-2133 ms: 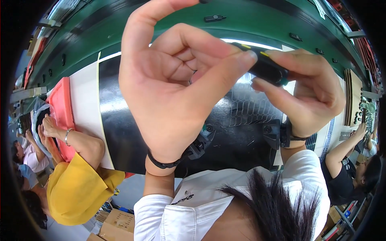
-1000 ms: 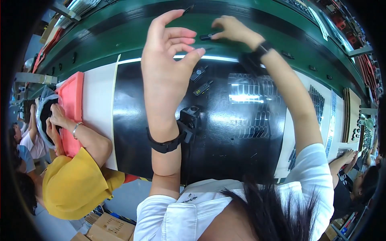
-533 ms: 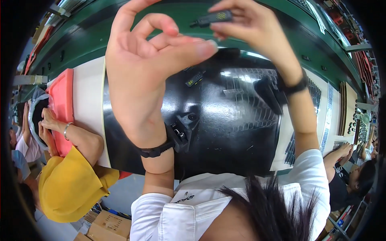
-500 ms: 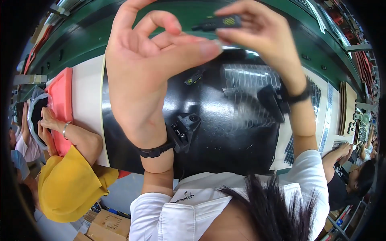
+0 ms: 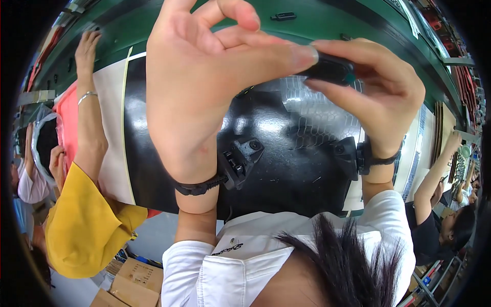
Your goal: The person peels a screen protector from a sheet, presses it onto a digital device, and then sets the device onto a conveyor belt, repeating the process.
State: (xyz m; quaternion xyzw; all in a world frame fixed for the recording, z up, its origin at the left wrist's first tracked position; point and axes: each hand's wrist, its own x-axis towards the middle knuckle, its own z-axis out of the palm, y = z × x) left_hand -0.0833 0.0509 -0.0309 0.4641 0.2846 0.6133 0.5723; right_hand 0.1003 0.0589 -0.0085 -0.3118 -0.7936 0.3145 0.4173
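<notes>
Black device (image 5: 334, 69) is pinched by right fingers (image 5: 368, 52); left fingers' (image 5: 281, 59) grip I cannot tell.

Hands of the worker at the mat: two, left hand (image 5: 202, 71) and right hand (image 5: 393, 89). Between them: one black device (image 5: 335, 70). On the green belt (image 5: 327, 18), as seen from here: at least two more, some too small to count. Wrist mounts (image 5: 243, 159): two. Black mat (image 5: 286, 194): one. Bracelet (image 5: 87, 95): one. Yellow shirt (image 5: 84, 225): one. Cartons (image 5: 138, 279): at least two.
</notes>
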